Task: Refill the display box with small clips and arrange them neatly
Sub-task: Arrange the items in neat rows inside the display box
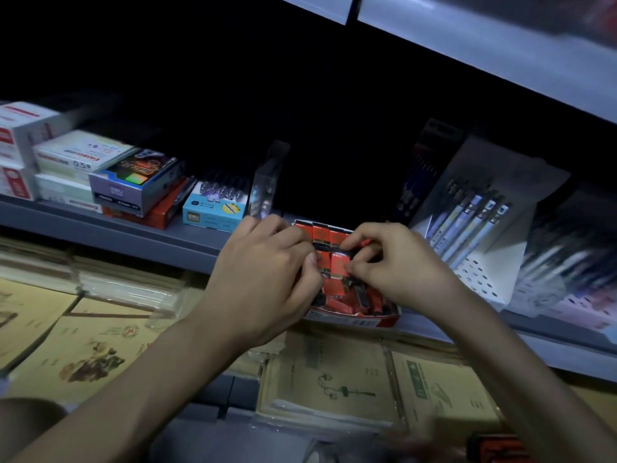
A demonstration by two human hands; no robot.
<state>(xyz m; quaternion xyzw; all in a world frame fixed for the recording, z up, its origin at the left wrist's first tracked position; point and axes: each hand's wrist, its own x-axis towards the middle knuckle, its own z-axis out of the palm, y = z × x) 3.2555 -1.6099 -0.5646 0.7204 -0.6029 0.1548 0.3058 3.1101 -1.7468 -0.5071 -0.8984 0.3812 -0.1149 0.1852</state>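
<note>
display box (354,319) on shelf edge, just left of the pen rack (480,235) | left hand (263,282) and right hand (397,265) fingertips pinched on red clip packs (339,262) over it | packs best squared against back row, then seated flat

The left hand (263,279) covers the box's (360,318) nine-o'clock side; goods at three o'clock blur; the shelf back is black.

A grey shelf (110,228) crosses the frame, carrying stacked stationery boxes (83,168) at left, the red display box (360,319) at centre, and a white pen rack (484,235) at right.
</note>
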